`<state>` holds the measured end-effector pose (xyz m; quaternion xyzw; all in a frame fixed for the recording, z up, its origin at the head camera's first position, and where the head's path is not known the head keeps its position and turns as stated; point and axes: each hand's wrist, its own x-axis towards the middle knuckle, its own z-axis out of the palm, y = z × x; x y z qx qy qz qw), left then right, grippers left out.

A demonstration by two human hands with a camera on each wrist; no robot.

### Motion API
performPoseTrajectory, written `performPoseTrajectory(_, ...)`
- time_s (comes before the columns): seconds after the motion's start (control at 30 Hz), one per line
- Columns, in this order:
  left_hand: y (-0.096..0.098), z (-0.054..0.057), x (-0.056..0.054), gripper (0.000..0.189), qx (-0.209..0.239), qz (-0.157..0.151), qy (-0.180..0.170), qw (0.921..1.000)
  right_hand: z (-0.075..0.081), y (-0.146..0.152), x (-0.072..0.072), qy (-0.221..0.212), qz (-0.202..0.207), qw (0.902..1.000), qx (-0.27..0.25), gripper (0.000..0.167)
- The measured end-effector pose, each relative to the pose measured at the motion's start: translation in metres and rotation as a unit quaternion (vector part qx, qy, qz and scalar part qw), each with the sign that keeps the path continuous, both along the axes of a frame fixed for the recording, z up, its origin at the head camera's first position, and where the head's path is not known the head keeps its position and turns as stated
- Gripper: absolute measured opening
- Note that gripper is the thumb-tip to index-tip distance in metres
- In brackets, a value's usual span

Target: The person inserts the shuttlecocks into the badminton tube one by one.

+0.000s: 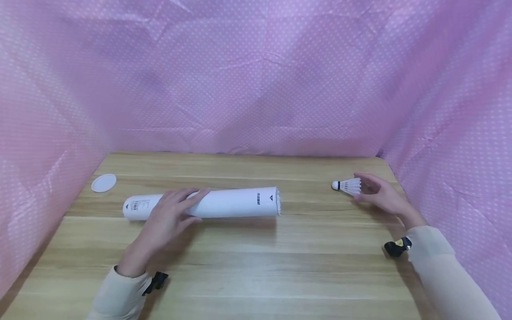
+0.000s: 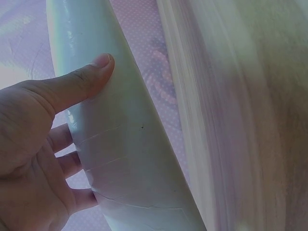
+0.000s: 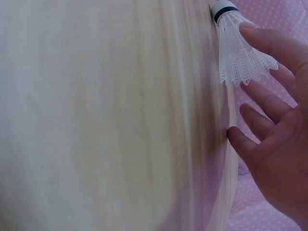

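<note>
A long white shuttlecock tube (image 1: 236, 203) lies lengthwise on the wooden table, printed near both ends. My left hand (image 1: 172, 213) holds it left of its middle, fingers over the top and thumb along the near side. In the left wrist view the thumb presses the tube's smooth wall (image 2: 130, 144). At its right end a frilly white edge shows. Toward the table's right side is a white shuttlecock (image 1: 347, 186) with a black band, cork pointing left. My right hand (image 1: 382, 195) is around its skirt (image 3: 240, 53), fingers spread and thumb overlapping it in the right wrist view.
A round white lid (image 1: 104, 182) lies flat at the table's far left. Pink dotted cloth (image 1: 256, 80) hangs behind and along both sides of the wooden table (image 1: 304, 266). Black wrist cameras sit at both beige sleeves (image 1: 444, 266).
</note>
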<state>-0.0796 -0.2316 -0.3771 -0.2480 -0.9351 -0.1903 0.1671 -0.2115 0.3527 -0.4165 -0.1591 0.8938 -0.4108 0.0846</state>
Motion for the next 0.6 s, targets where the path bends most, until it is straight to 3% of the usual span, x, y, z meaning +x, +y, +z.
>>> performPoseTrajectory(0.2,-0.0013,-0.0007,0.0003,0.083,0.002,-0.001,-0.004,1.0000,-0.0057,-0.0001,0.0003,0.009,-0.009,0.9990,-0.044,0.066)
performPoseTrajectory(0.6,-0.0023,0.0004,0.0016,0.083,0.002,0.002,0.001,1.0000,-0.0031,-0.0065,-0.0003,-0.007,-0.045,0.9957,-0.081,0.068)
